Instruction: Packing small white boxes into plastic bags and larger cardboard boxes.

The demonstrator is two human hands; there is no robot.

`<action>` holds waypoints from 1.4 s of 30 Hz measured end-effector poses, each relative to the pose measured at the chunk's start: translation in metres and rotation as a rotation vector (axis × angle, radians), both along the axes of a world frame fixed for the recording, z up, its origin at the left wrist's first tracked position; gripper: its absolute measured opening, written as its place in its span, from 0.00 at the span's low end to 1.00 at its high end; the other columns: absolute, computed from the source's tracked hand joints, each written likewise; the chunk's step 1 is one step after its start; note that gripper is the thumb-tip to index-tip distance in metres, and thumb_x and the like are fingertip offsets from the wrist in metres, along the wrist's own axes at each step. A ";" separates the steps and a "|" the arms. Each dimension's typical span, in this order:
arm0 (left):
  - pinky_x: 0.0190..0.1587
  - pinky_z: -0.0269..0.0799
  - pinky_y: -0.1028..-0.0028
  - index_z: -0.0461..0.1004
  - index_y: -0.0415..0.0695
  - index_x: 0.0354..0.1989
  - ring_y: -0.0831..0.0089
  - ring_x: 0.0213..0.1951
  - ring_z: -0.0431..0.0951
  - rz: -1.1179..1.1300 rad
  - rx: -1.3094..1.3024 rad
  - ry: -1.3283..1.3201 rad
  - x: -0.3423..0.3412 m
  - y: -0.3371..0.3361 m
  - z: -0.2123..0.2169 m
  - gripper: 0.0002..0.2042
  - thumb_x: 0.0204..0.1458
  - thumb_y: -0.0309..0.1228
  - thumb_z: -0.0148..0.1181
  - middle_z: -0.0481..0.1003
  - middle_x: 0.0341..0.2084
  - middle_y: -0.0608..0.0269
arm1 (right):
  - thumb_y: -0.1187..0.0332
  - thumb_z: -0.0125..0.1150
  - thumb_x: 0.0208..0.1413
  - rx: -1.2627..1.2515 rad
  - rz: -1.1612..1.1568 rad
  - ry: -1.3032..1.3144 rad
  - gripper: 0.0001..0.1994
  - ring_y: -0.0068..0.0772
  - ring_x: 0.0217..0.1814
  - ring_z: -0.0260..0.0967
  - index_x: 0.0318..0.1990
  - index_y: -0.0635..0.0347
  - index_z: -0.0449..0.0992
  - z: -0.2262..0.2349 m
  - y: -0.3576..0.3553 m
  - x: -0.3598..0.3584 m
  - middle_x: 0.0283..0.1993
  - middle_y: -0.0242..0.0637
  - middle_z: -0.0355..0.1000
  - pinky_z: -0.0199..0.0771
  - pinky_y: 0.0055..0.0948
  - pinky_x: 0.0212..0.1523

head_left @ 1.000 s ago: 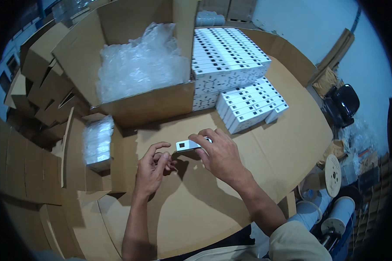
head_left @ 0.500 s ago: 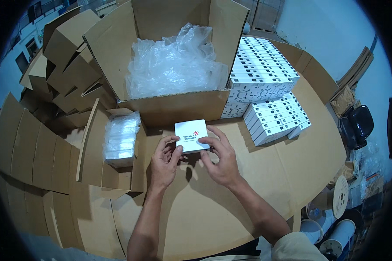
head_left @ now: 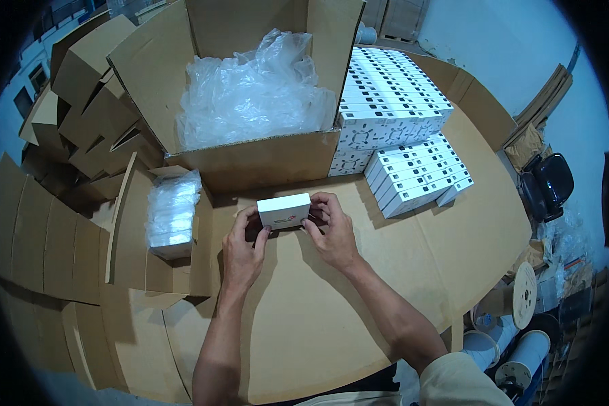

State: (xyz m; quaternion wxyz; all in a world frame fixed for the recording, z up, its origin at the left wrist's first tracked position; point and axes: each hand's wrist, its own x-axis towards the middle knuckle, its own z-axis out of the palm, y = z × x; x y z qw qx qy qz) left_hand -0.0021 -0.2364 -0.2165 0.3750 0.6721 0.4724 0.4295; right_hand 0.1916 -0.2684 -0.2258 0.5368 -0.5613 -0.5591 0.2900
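Note:
Between my two hands is a small white box (head_left: pixel 284 210), tilted so that a long narrow side shows on top and a printed face slants toward me. My left hand (head_left: pixel 243 245) grips its left end, thumb at the lower edge. The fingers of my right hand (head_left: pixel 331 230) close on the right end, with the thumb near the lower right corner. Left of my hands, an open cardboard carton (head_left: pixel 203 264) holds a row of small packs (head_left: pixel 173 213) in clear plastic wrap.
A large open carton (head_left: pixel 264 161) full of clear plastic bags (head_left: pixel 257 95) stands beyond my hands. Stacked white boxes (head_left: pixel 392 122) and a smaller group of white boxes (head_left: pixel 419 174) sit to its right. Brown cartons (head_left: pixel 95 88) pile up at the far left. Cable spools (head_left: pixel 524 296) lie at lower right.
The white box has been tipped in my hands, so its printed face now slants and a narrow side shows. Both hands still hold it. The whole view has shifted slightly.

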 end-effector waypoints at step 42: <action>0.53 0.76 0.61 0.76 0.31 0.50 0.54 0.48 0.82 0.318 0.051 0.081 0.106 0.248 0.155 0.29 0.49 0.46 0.73 0.82 0.43 0.46 | 0.65 0.60 0.55 -0.035 0.059 -0.758 0.23 0.49 0.75 0.55 0.60 0.57 0.71 0.001 -0.049 0.026 0.69 0.42 0.63 0.51 0.51 0.74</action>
